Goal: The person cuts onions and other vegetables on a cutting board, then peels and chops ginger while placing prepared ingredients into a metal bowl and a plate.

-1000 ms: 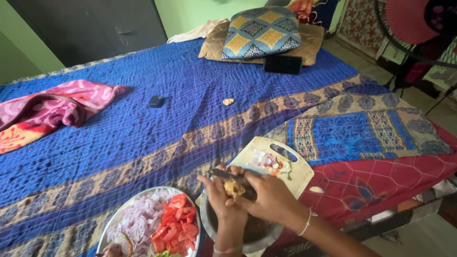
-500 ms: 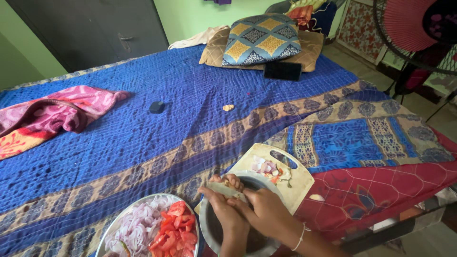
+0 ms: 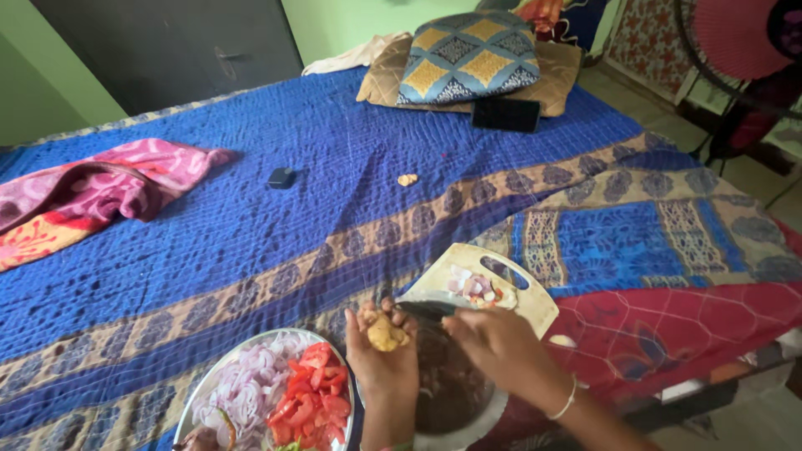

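Hands low in the frame, over a steel bowl (image 3: 468, 413) on the bed: my left hand (image 3: 383, 355) closes around a yellowish ginger piece (image 3: 384, 332); my right hand (image 3: 501, 347) grips a knife (image 3: 426, 309) beside it, below the cutting board (image 3: 535, 296).

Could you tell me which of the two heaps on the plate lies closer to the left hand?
The red tomato heap: it lies beside the left hand, while the onion heap lies farther left on the plate.

Both hands close together: left (image 3: 383, 355) cupped palm-up, right (image 3: 499, 342) curled, gripping.
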